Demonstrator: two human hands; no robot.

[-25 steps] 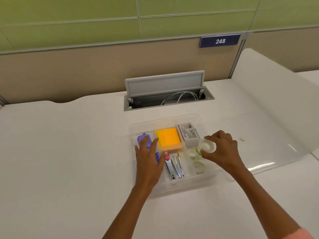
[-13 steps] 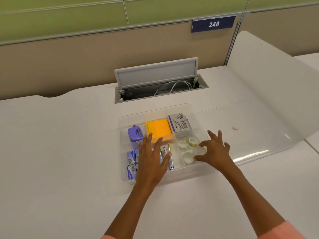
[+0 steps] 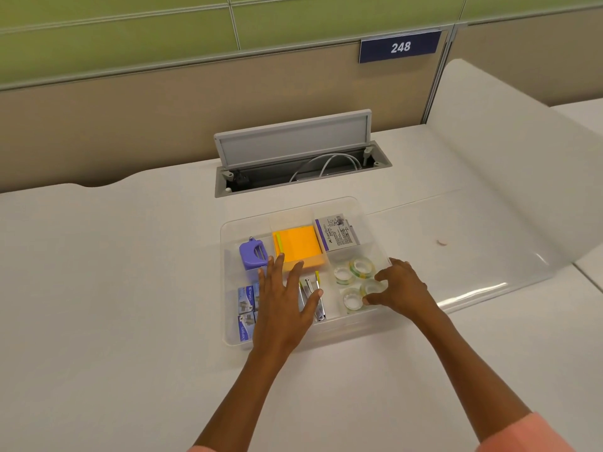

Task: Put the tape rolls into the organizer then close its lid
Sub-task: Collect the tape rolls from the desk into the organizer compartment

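Note:
The clear plastic organizer [image 3: 228, 334] sits on the white desk, and its clear lid [image 3: 456, 256] lies open flat to the right. Several clear tape rolls [image 3: 360, 267] lie in the front right compartment. My right hand [image 3: 404, 288] reaches into that compartment, thumb and fingers curled around the nearest tape roll [image 3: 370, 286]. Over the organizer's middle, my left hand [image 3: 284, 308] lies flat with spread fingers and holds nothing.
Other compartments hold a purple punch [image 3: 253, 256], orange sticky notes [image 3: 298, 244], a white staples box [image 3: 337, 233], blue boxes [image 3: 245, 308] and metal tools [image 3: 310, 295]. An open cable hatch [image 3: 300, 158] lies behind. A small round bit [image 3: 442, 243] rests on the lid.
My right hand brought a tape roll down into the front right compartment, spread its fingers, then curled them around it. My left hand slid slightly toward the organizer's front.

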